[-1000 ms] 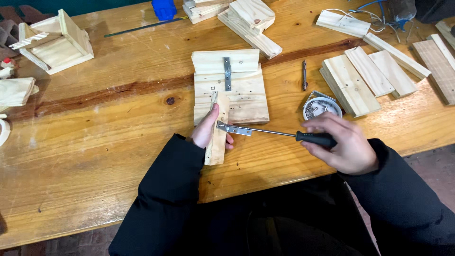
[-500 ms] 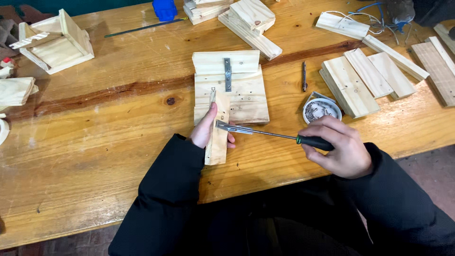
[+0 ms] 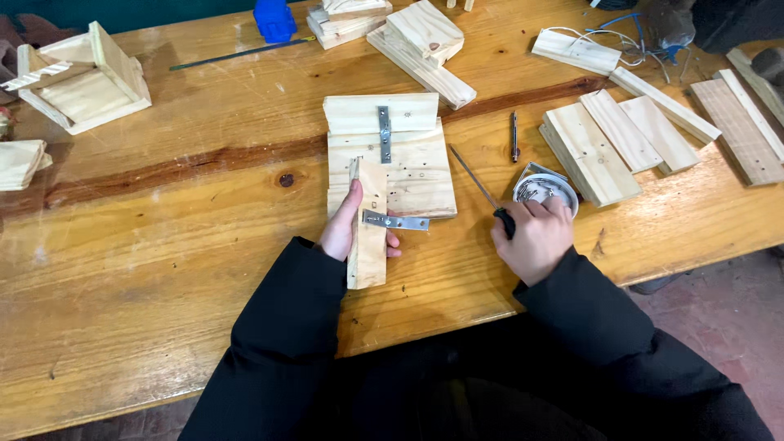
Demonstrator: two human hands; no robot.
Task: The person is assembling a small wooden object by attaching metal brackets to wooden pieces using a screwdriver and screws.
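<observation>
- Open wooden box [image 3: 77, 82] at ten o'clock on the workbench [image 3: 163, 245].
- Left hand [image 3: 347, 229] clamped around a narrow wood strip [image 3: 367, 229], metal hinge plate [image 3: 396, 220] lying across it, over the pine boards [image 3: 392, 159] at centre.
- Right hand [image 3: 535, 237] clenched on a screwdriver [image 3: 482, 192], shaft aimed toward eleven o'clock, knuckles beside a round tin [image 3: 543, 189].
- Stacked planks [image 3: 621, 139] at two o'clock.
</observation>
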